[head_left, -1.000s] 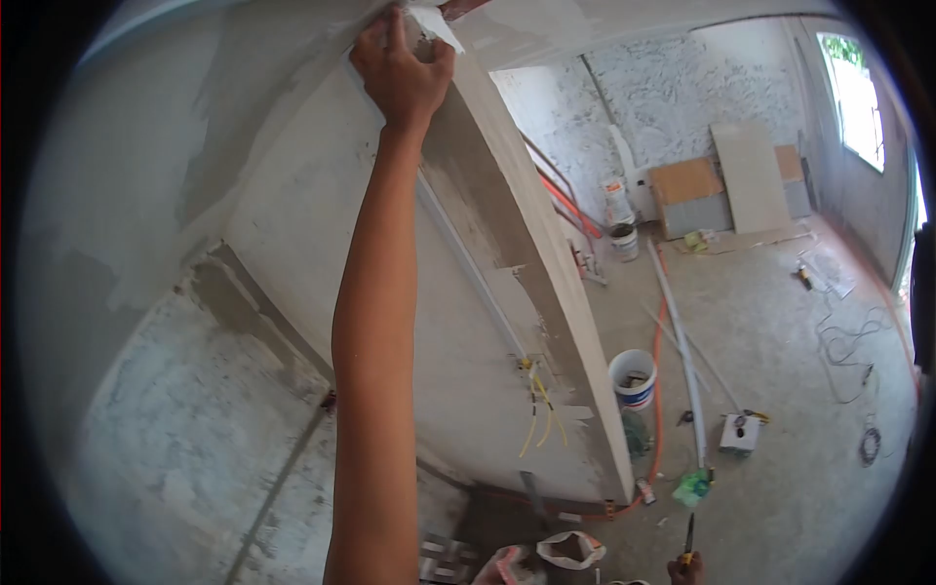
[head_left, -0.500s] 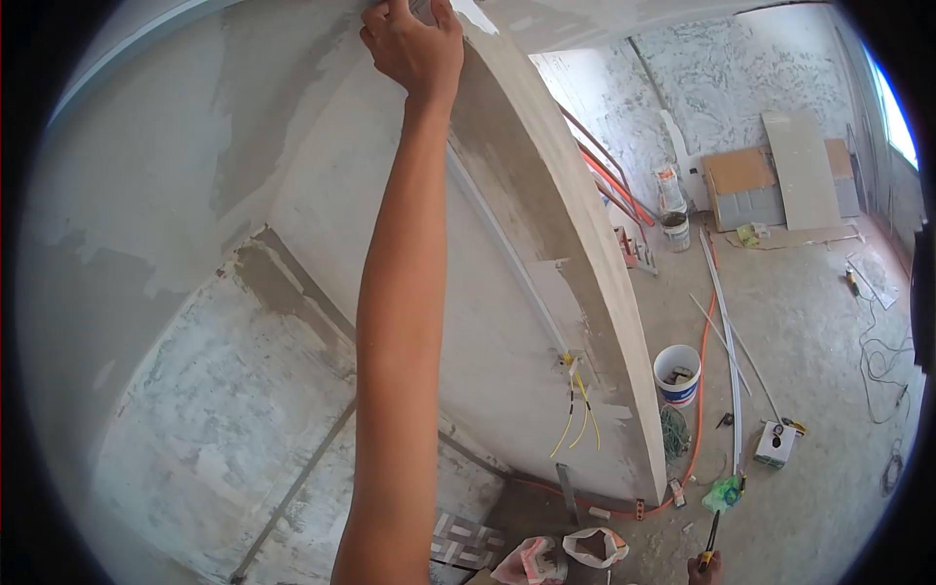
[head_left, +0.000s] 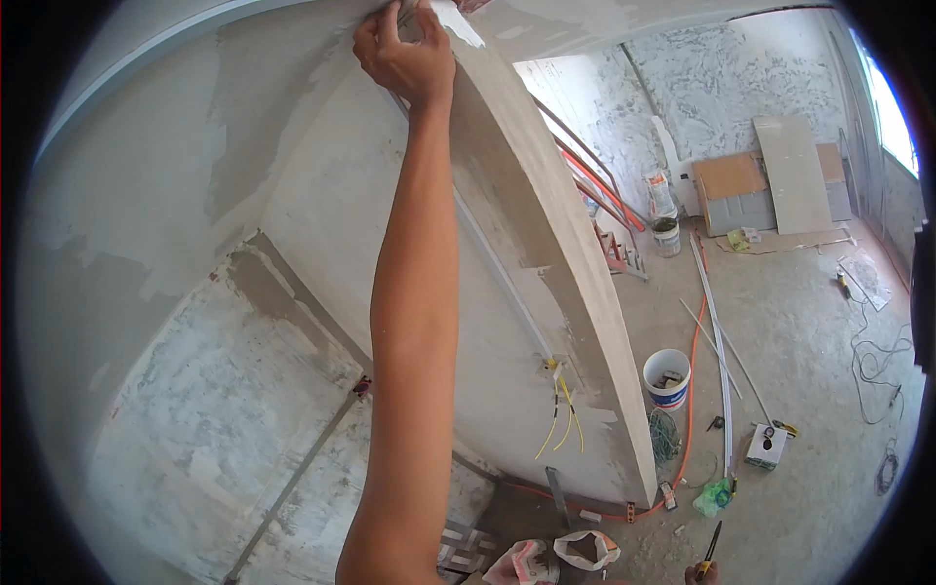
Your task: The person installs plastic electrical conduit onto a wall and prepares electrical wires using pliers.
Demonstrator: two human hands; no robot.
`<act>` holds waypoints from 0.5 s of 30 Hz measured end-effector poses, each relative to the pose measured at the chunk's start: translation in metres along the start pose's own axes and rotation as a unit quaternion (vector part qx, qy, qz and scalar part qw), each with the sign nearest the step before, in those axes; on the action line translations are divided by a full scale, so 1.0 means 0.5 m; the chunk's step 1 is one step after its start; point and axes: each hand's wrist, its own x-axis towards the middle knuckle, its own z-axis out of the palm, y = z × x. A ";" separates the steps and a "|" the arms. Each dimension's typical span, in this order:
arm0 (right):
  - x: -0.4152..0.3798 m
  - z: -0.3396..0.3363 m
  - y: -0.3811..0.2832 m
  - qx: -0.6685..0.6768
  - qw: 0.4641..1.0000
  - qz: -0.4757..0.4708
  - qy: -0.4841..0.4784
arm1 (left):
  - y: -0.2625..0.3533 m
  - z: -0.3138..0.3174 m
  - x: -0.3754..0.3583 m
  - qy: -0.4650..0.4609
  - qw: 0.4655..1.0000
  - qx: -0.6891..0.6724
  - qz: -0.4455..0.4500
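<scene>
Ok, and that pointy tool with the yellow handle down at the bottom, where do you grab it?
By the yellow handle, coming from below. The tool stands nearly upright with its thin dark shaft pointing up, so the thicker handle is the low end and the safer one to grip. The right hand has its fingers around it there, at the picture's bottom edge.

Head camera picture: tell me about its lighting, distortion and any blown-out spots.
Head view: strong fisheye, with black corners, and the straight wall corner bows into a curve. Daylight from the window at the right edge is blown out to white. The floor is evenly lit; the plastered wall at far left looks dimmer. The left hand at the top is sharp enough, and the right hand is cut off by the bottom edge.
</scene>
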 end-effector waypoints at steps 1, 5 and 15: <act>0.000 0.001 0.005 0.002 1.000 -0.002 0.003 | 0.000 -0.002 0.001 -0.013 1.000 0.002 0.001; 0.021 0.016 0.040 -0.015 0.995 -0.099 0.028 | 0.003 0.000 0.004 -0.033 0.998 -0.030 -0.050; 0.041 0.002 0.024 -0.005 0.999 -0.040 0.013 | 0.002 0.006 -0.003 0.005 0.996 -0.087 -0.035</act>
